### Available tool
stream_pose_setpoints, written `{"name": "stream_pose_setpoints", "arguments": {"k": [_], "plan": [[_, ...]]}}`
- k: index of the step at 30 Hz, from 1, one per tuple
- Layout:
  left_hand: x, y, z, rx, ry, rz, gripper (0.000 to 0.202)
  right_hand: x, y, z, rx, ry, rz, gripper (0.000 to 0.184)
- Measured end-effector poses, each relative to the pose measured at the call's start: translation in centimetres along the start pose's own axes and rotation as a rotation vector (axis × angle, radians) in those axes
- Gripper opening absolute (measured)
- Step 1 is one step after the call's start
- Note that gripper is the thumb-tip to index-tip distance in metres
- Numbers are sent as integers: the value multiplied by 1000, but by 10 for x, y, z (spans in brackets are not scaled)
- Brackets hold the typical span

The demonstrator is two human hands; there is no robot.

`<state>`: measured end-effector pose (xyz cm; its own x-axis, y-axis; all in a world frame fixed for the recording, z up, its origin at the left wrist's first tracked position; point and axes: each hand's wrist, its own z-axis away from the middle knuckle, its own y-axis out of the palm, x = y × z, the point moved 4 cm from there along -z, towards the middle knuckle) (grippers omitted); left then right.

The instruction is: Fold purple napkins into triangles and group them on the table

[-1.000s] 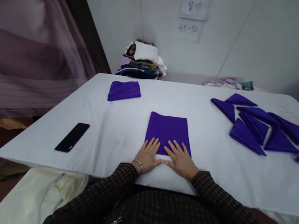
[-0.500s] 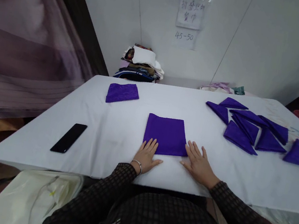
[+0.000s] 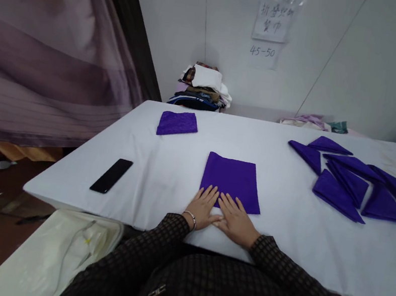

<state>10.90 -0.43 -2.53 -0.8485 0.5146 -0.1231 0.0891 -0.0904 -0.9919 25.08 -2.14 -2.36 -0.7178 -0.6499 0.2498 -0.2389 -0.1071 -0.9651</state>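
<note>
A purple cloth napkin [image 3: 233, 177], folded to a square, lies flat on the white-covered table [image 3: 163, 172] in front of me. My left hand [image 3: 203, 207] rests with its fingers stretched on the napkin's near left edge; a bracelet circles that wrist. Beside it, my right hand [image 3: 236, 221] lies flat with fingers on the near edge, the two thumbs close together or touching. The napkin's near edge is partly hidden under the fingers. Neither hand grips anything.
Several purple napkins folded into triangles [image 3: 339, 193] lie at the right. Another folded purple cloth [image 3: 178, 123] sits at the back left, and a black phone [image 3: 112, 175] near the left edge. Behind the table is a clothes pile [image 3: 204, 88]. A white bin [image 3: 50, 244] stands below left.
My right hand has slid left along the napkin's near edge from its right corner to beside my left hand. The camera view has turned slightly left.
</note>
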Motion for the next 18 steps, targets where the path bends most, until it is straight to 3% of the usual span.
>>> {"name": "stream_pose_setpoints", "arguments": {"k": [3,6,11,13,18], "plan": [[3,-3,5,-4,22,31,83,-12,-4,19,-21,-2,44,70],[20,-7,9,17,-31,38,80,-19,-5,32,-30,9,66,68],[67,-20,4,61,-392,69,78,-21,-3,37,-48,15,67,68],[74,-28,-6,26,-482,93,78,-21,-3,37,-59,14,70,68],[58,-41,-51,-66,-335,81,77,-21,-2,37,-66,13,77,68]]}}
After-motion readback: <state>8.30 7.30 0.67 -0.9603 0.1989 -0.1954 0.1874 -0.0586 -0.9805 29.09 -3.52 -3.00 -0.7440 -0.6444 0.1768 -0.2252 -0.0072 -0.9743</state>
